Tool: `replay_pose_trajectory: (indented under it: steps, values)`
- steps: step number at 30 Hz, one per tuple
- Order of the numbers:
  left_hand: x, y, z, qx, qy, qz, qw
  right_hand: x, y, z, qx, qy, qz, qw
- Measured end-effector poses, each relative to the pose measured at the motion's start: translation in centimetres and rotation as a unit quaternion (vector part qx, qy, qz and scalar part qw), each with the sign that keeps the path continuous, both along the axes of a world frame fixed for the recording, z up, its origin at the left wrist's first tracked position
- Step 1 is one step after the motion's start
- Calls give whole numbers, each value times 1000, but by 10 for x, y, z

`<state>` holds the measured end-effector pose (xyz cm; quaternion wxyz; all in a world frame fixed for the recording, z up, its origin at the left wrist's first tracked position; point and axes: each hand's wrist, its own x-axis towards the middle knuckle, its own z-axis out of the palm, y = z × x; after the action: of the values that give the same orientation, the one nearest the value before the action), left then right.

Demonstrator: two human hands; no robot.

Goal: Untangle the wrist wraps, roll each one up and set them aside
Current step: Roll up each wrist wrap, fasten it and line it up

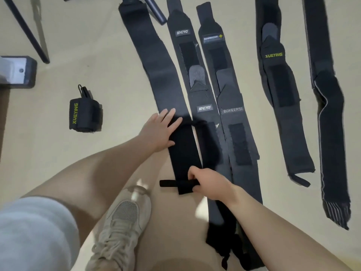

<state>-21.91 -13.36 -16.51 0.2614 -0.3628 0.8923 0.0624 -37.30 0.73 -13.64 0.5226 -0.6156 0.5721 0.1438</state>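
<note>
Several black wrist wraps lie flat in long strips on the pale floor. The leftmost plain wrap runs from the top down to my hands. My left hand lies flat, fingers spread, pressing its left edge. My right hand pinches the wrap's near end beside its thumb loop. To the right lie a logo wrap, a BOKEERSI wrap, a XUEYING wrap and a grey-edged wrap. One rolled XUEYING wrap stands apart at the left.
My bare knee and beige sneaker are in the foreground under my arms. A dark metal block and thin black legs stand at the upper left. A dark bar lies at the top.
</note>
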Motion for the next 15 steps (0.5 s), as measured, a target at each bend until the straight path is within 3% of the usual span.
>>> replay_pose_trajectory:
  steps: [2,6,11,13,15]
  values:
    - [5,13,6,-25,-25,-5,999,-3,3,-3,-20,-3,18,1000]
    - [-2,48,31,-18,76,24,997,-2,25,-13,-95,9,59,994]
    - [-3,109,43,94,138,-72,983,-1,53,-23,-228,43,77,970]
    - [-2,129,39,125,102,-50,986,0,55,-25,-228,45,90,968]
    - [-6,148,31,146,43,44,987,1,55,-28,-233,39,94,967]
